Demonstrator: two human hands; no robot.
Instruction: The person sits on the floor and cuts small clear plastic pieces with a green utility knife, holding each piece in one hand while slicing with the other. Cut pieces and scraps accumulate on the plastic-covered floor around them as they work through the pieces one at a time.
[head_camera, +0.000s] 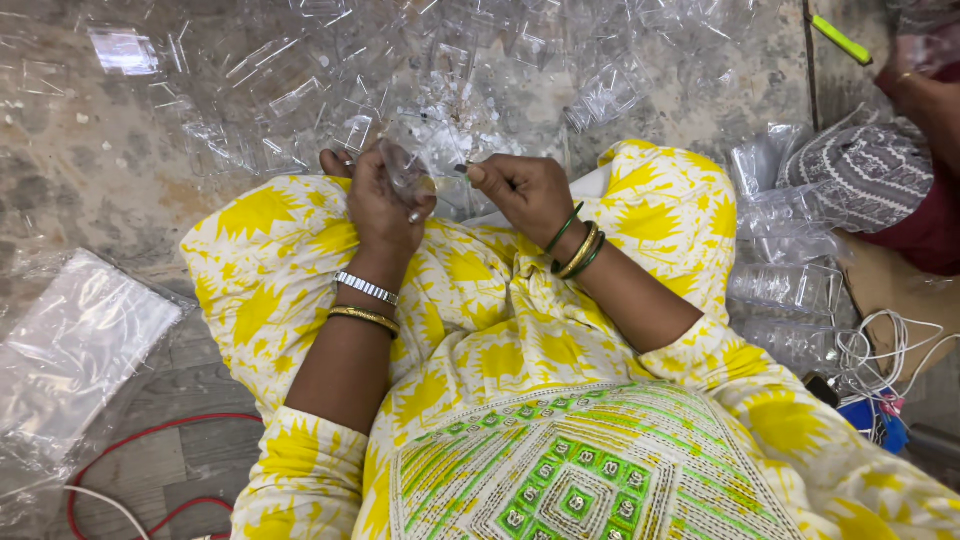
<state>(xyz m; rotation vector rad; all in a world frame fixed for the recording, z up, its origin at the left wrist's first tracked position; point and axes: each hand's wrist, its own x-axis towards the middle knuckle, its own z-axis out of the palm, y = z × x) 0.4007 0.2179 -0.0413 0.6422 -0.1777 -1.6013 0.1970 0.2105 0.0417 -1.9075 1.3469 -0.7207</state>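
Two hands work over a yellow-print lap: the left hand grips a small clear plastic piece, while the right hand has its fingers pinched narrow on a thin metal tool. The step appears to be fitting or trimming; next calls for steady alignment, with more clear plastic pieces heaped on the floor beyond.

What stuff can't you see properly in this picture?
- Head view: the small clear plastic piece in the left hand is see-through and half covered by fingers, so its shape is unclear.
- The tiny thing pinched by the right hand is too small to tell.
- Another person's arm is cut off by the right edge.
- The red cable runs off the bottom edge.
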